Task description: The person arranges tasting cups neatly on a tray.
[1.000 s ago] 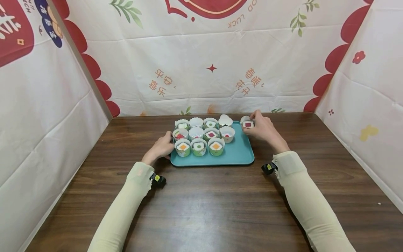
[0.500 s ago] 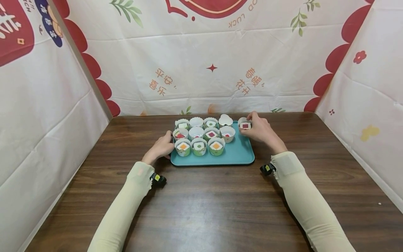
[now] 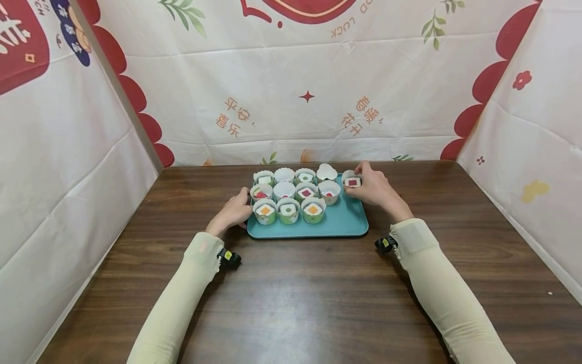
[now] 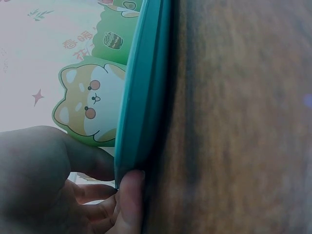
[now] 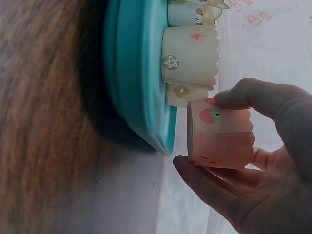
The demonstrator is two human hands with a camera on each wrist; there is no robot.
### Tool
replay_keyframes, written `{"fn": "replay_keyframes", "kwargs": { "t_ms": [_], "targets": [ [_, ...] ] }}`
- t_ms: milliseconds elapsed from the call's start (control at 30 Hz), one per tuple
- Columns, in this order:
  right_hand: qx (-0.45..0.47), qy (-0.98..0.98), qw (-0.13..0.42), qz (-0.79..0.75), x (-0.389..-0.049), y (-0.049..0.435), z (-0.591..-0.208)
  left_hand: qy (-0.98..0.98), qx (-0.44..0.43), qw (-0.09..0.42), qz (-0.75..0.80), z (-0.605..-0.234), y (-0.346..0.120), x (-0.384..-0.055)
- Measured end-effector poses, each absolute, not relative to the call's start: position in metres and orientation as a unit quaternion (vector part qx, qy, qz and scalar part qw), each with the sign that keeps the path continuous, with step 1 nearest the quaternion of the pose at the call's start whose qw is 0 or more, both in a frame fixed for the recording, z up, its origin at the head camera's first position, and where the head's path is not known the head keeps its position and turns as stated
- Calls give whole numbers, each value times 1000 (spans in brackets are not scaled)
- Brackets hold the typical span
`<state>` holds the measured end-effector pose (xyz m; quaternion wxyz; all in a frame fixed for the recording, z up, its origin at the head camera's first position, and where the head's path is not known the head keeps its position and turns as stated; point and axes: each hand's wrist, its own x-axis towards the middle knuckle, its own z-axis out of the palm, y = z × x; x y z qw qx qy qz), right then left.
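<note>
A teal tray bears several scalloped paper baking cups, some holding white pieces with coloured centres. My left hand grips the tray's left rim; in the left wrist view its fingers curl at the rim beside a green cup with a dog's face. Between the thumb and fingers of my right hand is a pink paper cup with a strawberry print. It is held over the tray's back right corner, and a white piece with a dark red square shows inside.
The tray lies on a dark wooden table near its back edge. White printed cloth hangs behind and on both sides. Beside the held cup stand a white heart-shaped cup and a pale cup on the tray.
My right hand has moved a little left with the pink paper cup, bringing it from outside the tray's right edge to over its back right corner. My left hand stays at the rim.
</note>
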<state>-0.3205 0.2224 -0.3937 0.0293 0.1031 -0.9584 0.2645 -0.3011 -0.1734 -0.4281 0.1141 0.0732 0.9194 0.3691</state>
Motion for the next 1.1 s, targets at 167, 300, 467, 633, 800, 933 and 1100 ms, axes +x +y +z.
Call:
{"fn": "replay_keyframes", "kwargs": {
  "t_ms": [167, 300, 467, 633, 800, 933, 1100],
  "targets": [
    [104, -959, 30, 262, -320, 221, -393, 920, 74, 114, 369, -427, -173, -300],
    [109, -958, 22, 265, -319, 219, -392, 920, 70, 114, 369, -427, -172, -299],
    [110, -957, 18, 266, -317, 216, -391, 920, 65, 114, 369, -428, -172, -298],
    [111, -958, 27, 263, -316, 214, -388, 920, 70, 113, 369, -427, -172, -298],
    [118, -957, 35, 262, -314, 213, -385, 920, 70, 114, 368, -427, -172, -300],
    [120, -956, 31, 266, -312, 213, -381, 921, 70, 113, 366, -428, -172, -300],
    [122, -955, 21, 271, -308, 210, -375, 922, 71, 111, 365, -428, -172, -299]
  ]
}}
